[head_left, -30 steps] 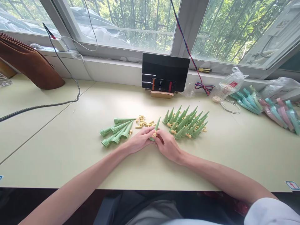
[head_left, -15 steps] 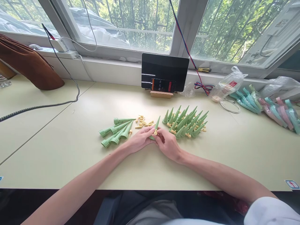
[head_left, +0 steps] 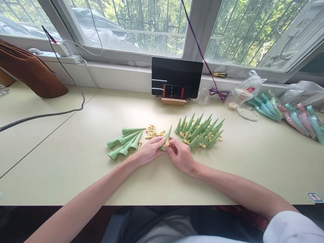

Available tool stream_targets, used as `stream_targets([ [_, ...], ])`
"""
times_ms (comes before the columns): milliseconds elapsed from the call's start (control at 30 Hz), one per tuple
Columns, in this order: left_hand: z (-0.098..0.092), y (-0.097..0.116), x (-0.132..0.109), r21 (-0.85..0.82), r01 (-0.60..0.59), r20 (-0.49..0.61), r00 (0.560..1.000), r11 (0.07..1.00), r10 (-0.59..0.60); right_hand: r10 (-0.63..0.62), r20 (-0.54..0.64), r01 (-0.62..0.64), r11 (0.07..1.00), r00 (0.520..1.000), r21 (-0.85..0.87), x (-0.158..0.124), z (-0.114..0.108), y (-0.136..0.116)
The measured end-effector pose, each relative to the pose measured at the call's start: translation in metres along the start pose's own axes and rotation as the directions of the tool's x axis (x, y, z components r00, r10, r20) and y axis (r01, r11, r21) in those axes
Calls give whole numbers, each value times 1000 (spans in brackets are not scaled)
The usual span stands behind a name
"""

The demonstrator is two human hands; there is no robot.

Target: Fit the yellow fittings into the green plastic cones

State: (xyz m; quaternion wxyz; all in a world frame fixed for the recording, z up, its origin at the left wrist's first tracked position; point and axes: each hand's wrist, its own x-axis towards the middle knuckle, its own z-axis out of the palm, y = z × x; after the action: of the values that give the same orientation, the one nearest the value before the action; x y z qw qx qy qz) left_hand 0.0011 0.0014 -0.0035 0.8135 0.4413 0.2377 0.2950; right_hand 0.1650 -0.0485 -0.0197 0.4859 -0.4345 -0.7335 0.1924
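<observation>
My left hand point(head_left: 149, 152) and my right hand point(head_left: 180, 156) meet at the middle of the pale table point(head_left: 76, 162), both closed round one green cone-shaped spike point(head_left: 167, 136) that points away from me. A small yellow plug point(head_left: 167, 143) sits at the spike's wide end, between my fingertips. Left of my hands lies a small pile of plain green spikes point(head_left: 125, 141). Loose yellow plugs point(head_left: 154, 131) are scattered just behind my left hand. Right of my hands lies a larger pile of green spikes with yellow plugs fitted point(head_left: 201, 132).
A dark tablet point(head_left: 177, 76) with a phone point(head_left: 175, 91) on a wooden stand leans at the window sill. Bags of teal and pink spikes point(head_left: 291, 113) lie far right. A grey cable point(head_left: 50, 113) and brown cloth point(head_left: 30, 71) are at the left.
My hands stay together on the same spike; the fingers shift slightly around the yellow plug. The view has drifted a little upward.
</observation>
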Motion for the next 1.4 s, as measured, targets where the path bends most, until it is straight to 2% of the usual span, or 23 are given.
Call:
stream_targets([
  [167, 3, 5, 0, 63, -25, -8, 1000, 998, 25, 44, -13, -43, 999, 999, 15, 0, -1, -1],
  [400, 11, 14, -1, 258, -145, -145, 972, 955, 187, 214, -65, -205, 971, 975, 120, 6, -7, -10],
  [667, 8, 12, -2, 361, -166, -100, 971, 917, 216, 326, 5, -309, 892, 945, 331, 9, -9, -6],
  [800, 7, 12, -3, 396, -122, -137, 972, 910, 190, 333, 39, -325, 876, 942, 357, 11, -9, -4],
  [1100, 9, 14, -2, 485, -121, -166, 959, 866, 228, 344, 83, -349, 863, 935, 366, 12, -9, -1],
  [1400, 1, 5, 3, 525, -201, -113, 947, 827, 302, 359, 98, -369, 857, 928, 360, 12, -7, 3],
])
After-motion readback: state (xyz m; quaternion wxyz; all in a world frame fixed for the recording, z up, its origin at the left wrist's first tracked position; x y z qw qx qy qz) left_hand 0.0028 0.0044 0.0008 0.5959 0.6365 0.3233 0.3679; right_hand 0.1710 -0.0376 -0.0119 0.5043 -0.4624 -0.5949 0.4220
